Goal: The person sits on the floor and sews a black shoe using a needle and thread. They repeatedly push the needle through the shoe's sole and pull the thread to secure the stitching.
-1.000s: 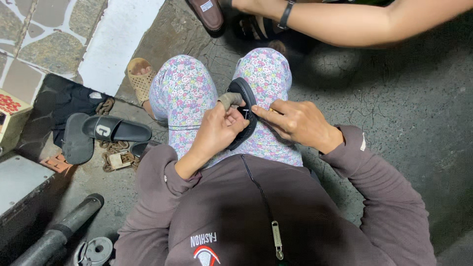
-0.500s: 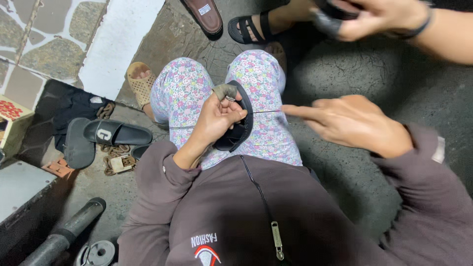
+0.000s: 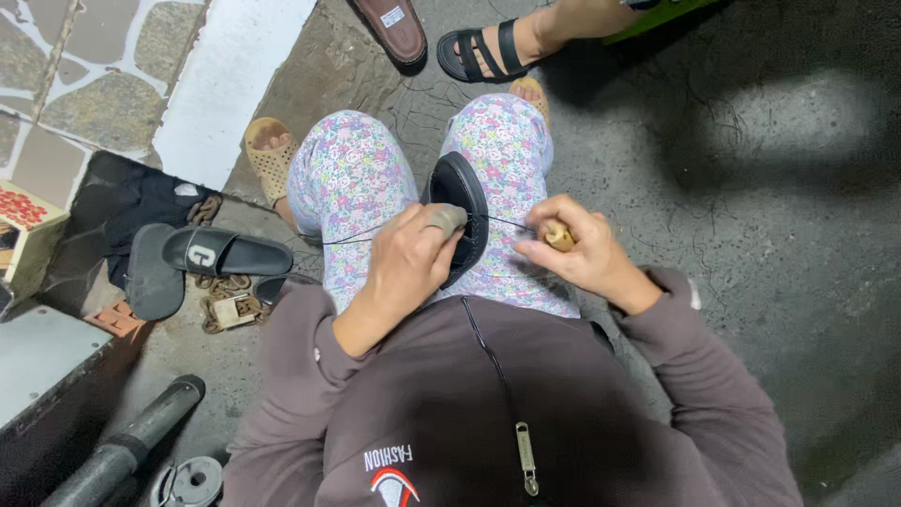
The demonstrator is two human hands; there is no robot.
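One black shoe (image 3: 460,211) is lying on the floral-trousered lap, the left hand (image 3: 413,258) pressing down on it, clenched around its edge. Just right, the right hand (image 3: 568,249) is gripping a wooden-handled awl (image 3: 558,235), with dark thread (image 3: 357,235) stretching leftward; stitching looks partway done. Far left, a red-and-white box (image 3: 23,221) is sitting beyond a black slide sandal (image 3: 221,252).

Worn on the head, looking steeply down. Close over lap (image 3: 422,178) and concrete floor (image 3: 751,235) (single view only).
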